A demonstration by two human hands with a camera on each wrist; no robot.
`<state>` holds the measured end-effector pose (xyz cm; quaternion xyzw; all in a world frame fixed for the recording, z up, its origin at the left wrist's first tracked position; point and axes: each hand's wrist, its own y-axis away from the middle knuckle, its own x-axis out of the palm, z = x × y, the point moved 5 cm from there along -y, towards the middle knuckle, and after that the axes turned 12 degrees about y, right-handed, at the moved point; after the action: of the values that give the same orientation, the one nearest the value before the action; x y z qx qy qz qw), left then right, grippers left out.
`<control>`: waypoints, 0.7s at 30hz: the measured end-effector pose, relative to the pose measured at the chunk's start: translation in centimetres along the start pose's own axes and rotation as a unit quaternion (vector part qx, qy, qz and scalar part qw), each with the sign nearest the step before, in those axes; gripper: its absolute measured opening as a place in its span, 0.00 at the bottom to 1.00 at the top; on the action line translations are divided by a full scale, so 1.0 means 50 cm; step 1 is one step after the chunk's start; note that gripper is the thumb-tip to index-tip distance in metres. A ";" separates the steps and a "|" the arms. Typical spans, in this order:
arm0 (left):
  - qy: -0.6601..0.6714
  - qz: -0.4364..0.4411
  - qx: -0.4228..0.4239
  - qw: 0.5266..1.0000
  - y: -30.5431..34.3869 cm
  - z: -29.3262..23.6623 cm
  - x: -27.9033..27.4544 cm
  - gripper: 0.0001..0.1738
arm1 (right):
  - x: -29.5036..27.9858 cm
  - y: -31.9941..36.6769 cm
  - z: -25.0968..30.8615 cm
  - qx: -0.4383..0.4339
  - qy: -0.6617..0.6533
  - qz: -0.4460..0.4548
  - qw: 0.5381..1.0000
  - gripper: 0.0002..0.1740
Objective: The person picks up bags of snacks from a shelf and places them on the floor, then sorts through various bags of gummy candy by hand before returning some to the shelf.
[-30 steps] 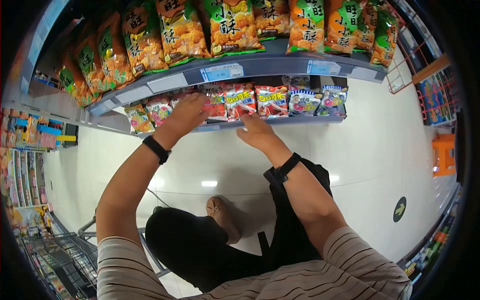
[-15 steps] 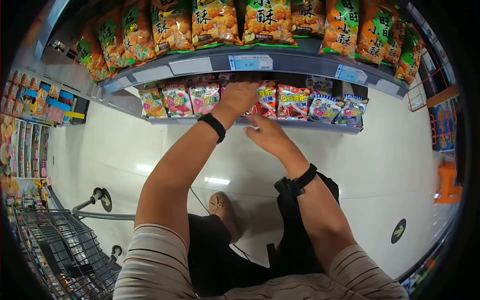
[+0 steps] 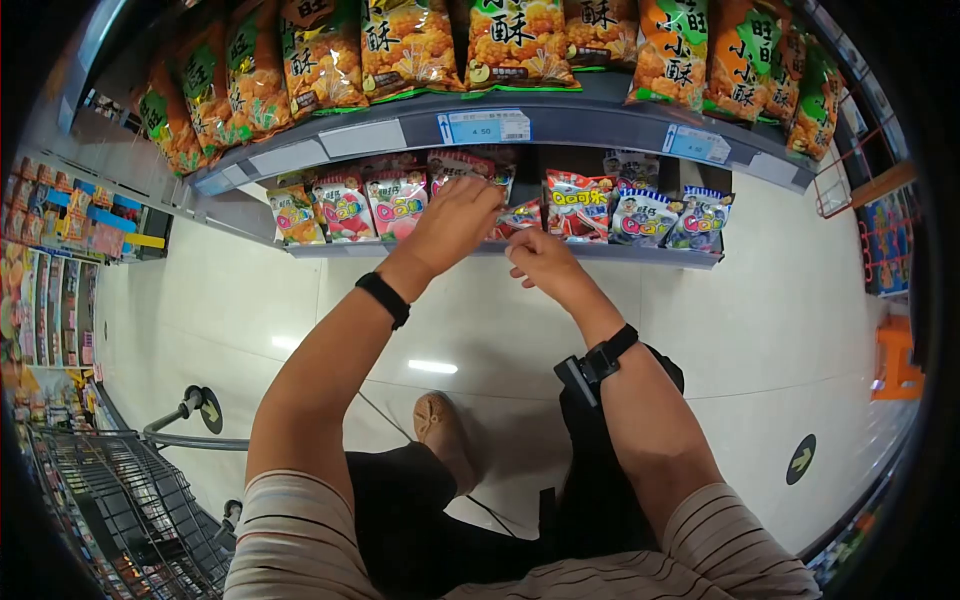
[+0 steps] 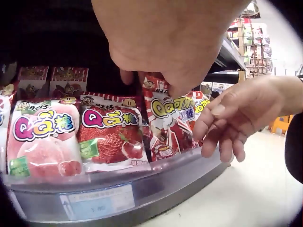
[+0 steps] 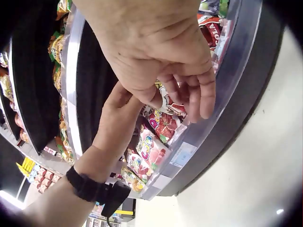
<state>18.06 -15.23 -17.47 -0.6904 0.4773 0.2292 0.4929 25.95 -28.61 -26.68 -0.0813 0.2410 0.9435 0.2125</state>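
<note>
Small bags of gummy candy stand in a row on the low shelf [image 3: 400, 250]. My left hand [image 3: 460, 220] pinches the top of a red-and-white cola gummy bag [image 4: 165, 125], which leans in the row with its base near the shelf's front lip. Left of it stand a red strawberry gummy bag [image 4: 111, 135] and a pink peach gummy bag [image 4: 45, 137]. My right hand [image 3: 550, 265] hovers just in front of the same cola bag, fingers loosely bent and holding nothing. Another cola gummy bag [image 3: 580, 205] is to its right.
Larger orange snack bags [image 3: 515, 45] line the shelf above, whose front edge [image 3: 590, 130] overhangs the gummies. Blue-topped gummy bags [image 3: 645, 217] stand at the row's right end. A shopping cart [image 3: 120, 510] is at lower left, an orange stool [image 3: 898, 360] far right.
My left hand first reached rightward and deeper under the upper shelf, then came back a little left and outward. A strawberry bag now shows beside it. The right hand stays near the shelf front.
</note>
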 end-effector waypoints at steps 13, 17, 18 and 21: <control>0.052 0.051 -0.047 0.996 0.019 -0.017 0.000 0.10 | 0.005 -0.016 -0.009 -0.004 0.068 0.009 0.998 0.15; 0.057 0.006 -0.059 0.997 -0.002 0.010 0.006 0.15 | -0.017 -0.008 -0.012 -0.021 0.027 -0.019 0.999 0.15; 0.043 -0.012 -0.058 0.997 -0.008 0.021 0.005 0.16 | -0.021 -0.004 -0.010 -0.019 0.027 -0.018 0.999 0.15; -0.026 0.031 -0.117 0.992 -0.020 0.060 0.020 0.21 | -0.031 0.004 -0.006 -0.012 0.031 -0.015 0.999 0.15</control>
<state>19.81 -12.92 -19.00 -0.7221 0.4552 0.3169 0.4135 27.28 -29.47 -26.45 -0.1164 0.2351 0.9400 0.2180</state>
